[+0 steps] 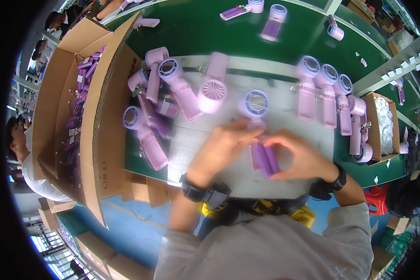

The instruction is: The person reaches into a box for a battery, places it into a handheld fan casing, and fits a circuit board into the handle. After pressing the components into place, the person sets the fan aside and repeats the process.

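Observation:
In front of me a pink handheld fan (pixel 255 103) with a pale-blue ring lies on the white work mat, its head pointing away from me. My left hand (pixel 226 145) is closed at the fan's neck, with thumb and fingertips pinched together. My right hand (pixel 297 153) curls round a purple battery pack (pixel 267 160), which sits over the open handle. Both hands' fingertips meet just below the fan head. Whatever small part lies between the left fingertips is hidden. A complete-looking pink fan (pixel 213 95) lies to the left of the hands.
A cardboard box (pixel 111 107) of purple battery packs stands at left. Several pink fans (pixel 184 93) lie left; others (pixel 308 93) line up right beside a small box (pixel 396 128) of white pieces. More fans (pixel 274 25) lie on the green table (pixel 196 35). A co-worker (pixel 21 140) is at left.

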A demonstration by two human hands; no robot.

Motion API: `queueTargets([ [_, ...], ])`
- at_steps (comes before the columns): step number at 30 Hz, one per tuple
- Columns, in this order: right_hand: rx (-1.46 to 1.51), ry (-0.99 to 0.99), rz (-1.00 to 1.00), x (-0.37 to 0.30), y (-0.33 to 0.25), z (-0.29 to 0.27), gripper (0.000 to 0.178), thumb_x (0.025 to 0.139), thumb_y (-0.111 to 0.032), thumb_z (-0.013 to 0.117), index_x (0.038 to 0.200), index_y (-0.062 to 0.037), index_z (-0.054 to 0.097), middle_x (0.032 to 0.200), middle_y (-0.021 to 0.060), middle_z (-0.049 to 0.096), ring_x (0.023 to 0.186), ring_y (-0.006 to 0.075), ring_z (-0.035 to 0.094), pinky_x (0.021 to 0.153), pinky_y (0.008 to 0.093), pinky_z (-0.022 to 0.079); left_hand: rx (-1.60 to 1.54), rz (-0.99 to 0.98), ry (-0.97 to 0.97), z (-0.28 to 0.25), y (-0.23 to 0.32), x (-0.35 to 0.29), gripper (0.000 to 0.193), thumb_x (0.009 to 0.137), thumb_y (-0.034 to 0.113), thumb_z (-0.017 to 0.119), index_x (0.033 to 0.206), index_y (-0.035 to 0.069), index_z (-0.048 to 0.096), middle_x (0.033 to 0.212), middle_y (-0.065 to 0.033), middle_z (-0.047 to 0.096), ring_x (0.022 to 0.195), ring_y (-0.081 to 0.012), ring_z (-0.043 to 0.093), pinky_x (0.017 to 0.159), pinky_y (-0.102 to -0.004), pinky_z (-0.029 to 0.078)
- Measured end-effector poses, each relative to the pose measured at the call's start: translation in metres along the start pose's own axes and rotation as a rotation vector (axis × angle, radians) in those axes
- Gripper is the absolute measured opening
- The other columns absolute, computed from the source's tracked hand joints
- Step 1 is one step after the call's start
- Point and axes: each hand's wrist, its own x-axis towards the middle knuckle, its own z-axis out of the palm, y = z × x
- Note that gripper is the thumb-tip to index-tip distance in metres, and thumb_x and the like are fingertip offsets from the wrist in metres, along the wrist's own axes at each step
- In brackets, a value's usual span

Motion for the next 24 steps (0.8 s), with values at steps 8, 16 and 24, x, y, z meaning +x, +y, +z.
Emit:
queueTargets([
  [8,-0.238,0.139,-0.16,0.001,0.001,0.013,0.061,0.067,-0.02,0.087,0.118,-0.0054,0.059,0.121,0.0116,0.061,0.108,0.0318,0.058,0.093,0.0413,0.05,0.002,0.009,-0.01,-0.002,0.001,0.0,0.036,0.08,0.002,0.073,0.116,0.005,0.071,0.1,-0.0179,0.069,0.083,-0.0358,0.069,0.069,-0.0385,0.054],
  [16,-0.175,0.098,-0.085,0.001,0.0,0.013,0.061,0.066,-0.017,0.088,0.12,-0.0064,0.061,0.126,0.0107,0.06,0.117,0.0334,0.056,0.099,0.0424,0.048,-0.036,-0.022,-0.018,-0.004,0.003,-0.001,0.038,0.081,-0.002,0.071,0.118,0.007,0.07,0.104,-0.0183,0.069,0.086,-0.037,0.069,0.071,-0.0388,0.055],
  [24,-0.239,0.165,-0.083,-0.01,-0.002,0.026,0.068,0.067,-0.017,0.089,0.128,-0.0051,0.06,0.132,0.0139,0.056,0.116,0.0319,0.058,0.095,0.0397,0.053,-0.038,-0.009,-0.039,-0.005,0.002,-0.003,0.042,0.08,-0.006,0.068,0.12,0.007,0.069,0.111,-0.0203,0.068,0.093,-0.0379,0.07,0.076,-0.039,0.057],
])
